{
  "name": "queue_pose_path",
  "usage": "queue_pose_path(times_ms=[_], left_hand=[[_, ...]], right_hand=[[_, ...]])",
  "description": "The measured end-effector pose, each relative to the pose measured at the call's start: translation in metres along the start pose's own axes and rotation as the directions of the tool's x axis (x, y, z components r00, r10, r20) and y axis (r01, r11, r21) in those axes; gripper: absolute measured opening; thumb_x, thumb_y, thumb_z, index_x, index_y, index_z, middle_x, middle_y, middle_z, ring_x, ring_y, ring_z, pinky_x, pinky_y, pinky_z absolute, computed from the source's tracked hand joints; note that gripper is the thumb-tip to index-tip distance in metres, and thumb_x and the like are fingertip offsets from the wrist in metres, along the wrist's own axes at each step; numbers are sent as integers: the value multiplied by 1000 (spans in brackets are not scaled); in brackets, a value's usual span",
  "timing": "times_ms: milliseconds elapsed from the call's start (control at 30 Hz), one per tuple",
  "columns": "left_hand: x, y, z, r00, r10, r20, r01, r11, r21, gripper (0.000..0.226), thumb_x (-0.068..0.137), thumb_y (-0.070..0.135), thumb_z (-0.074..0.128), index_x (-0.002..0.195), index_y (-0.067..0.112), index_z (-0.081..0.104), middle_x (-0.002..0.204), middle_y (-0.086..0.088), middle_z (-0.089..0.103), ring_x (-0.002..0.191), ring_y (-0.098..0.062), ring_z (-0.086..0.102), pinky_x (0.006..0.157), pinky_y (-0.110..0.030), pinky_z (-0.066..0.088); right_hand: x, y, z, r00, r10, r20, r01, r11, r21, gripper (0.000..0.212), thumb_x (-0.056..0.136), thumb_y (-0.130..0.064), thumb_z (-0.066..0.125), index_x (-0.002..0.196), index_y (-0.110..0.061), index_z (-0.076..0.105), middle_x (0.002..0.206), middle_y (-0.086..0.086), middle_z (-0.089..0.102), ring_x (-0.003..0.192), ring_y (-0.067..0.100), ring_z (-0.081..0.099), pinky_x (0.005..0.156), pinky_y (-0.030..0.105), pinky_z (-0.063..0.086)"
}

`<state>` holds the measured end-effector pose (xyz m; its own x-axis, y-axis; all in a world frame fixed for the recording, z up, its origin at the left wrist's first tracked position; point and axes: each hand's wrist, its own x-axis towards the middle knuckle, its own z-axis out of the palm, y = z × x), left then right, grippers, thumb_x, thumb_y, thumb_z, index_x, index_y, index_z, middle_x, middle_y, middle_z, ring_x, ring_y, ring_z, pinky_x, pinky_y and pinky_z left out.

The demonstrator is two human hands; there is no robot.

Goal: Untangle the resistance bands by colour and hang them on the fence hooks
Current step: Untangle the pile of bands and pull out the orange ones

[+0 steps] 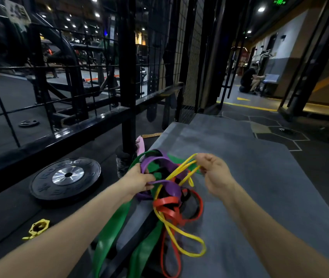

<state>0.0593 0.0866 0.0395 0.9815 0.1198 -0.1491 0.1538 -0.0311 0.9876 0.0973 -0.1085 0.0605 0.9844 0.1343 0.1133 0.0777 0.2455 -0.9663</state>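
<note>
Left hand point(139, 179) fingers clamp the wide purple rubber band point(167, 184); right hand point(212, 173) fingers pinch the thin yellow rubber band point(181, 169).

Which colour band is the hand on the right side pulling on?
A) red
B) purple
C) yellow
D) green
C: the right hand pinches the thin yellow band and lifts it out of the tangle, while the left hand holds the purple band.

Round black rubber weight plate with silver hub point(65, 178) flat on dark floor; yellow plastic barbell collar point(37, 228) nearby; grey mat point(260, 177) alongside.
</note>
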Motion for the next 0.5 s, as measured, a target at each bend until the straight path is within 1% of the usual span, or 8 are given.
queue_pose_path(times_ms=[167,200,267,333,400,433,467,500], left_hand=[[10,2,-15,993,-47,-108,48,999,12,25,87,-8,49,76,12,40,71,-7,42,61,-18,49,45,-17,50],[11,0,-17,989,-54,-141,55,998,5,23,87,-8,49,77,12,42,71,-6,44,61,-17,50,45,-18,50],[11,-5,-16,983,-73,-171,75,997,6,22,86,-6,51,79,14,46,73,-5,50,62,-16,52,50,-22,50],[10,-10,-7,985,-82,-149,86,996,20,23,86,-5,53,76,14,44,72,-8,50,58,-16,50,51,-23,46],[9,-13,6,987,-91,-130,95,995,27,29,86,-5,53,72,16,38,68,-5,46,58,-15,46,51,-24,43],[7,-14,13,987,-94,-129,97,995,22,30,87,-5,52,71,16,37,68,-3,46,59,-14,47,52,-23,44],[6,-14,19,987,-99,-129,101,995,6,30,88,-5,51,72,17,38,69,-2,47,61,-13,49,54,-23,45],[6,-14,23,986,-104,-130,103,995,-16,30,88,-5,50,73,18,38,71,-1,48,63,-13,50,57,-24,46]], right_hand=[[19,-20,-49,899,-69,-433,201,942,267,29,92,4,46,66,-10,50,38,-9,52,34,-1,41,42,14,31],[18,-18,-61,882,-87,-464,204,957,207,31,93,3,47,65,-11,49,37,-10,51,34,-2,41,44,16,30],[10,-7,-81,891,-175,-420,97,975,-200,40,93,0,49,56,-15,50,34,-12,45,33,-3,38,49,19,29],[3,14,-89,955,-82,-284,-119,772,-624,45,92,-3,52,50,-16,45,39,-10,43,35,-5,38,46,18,34],[-3,33,-92,963,88,-255,-266,471,-841,32,89,-13,57,59,-15,46,66,9,54,63,4,53,63,21,45],[-8,38,-90,953,147,-267,-302,351,-886,16,87,-20,58,73,-14,54,85,17,58,84,16,58,82,29,49],[-13,39,-86,939,188,-289,-328,227,-917,17,87,-27,58,95,-13,58,108,19,58,107,25,54,97,36,44],[-16,38,-84,933,202,-297,-321,99,-942,35,87,-34,58,115,-14,53,125,15,51,122,32,44,104,40,36]])
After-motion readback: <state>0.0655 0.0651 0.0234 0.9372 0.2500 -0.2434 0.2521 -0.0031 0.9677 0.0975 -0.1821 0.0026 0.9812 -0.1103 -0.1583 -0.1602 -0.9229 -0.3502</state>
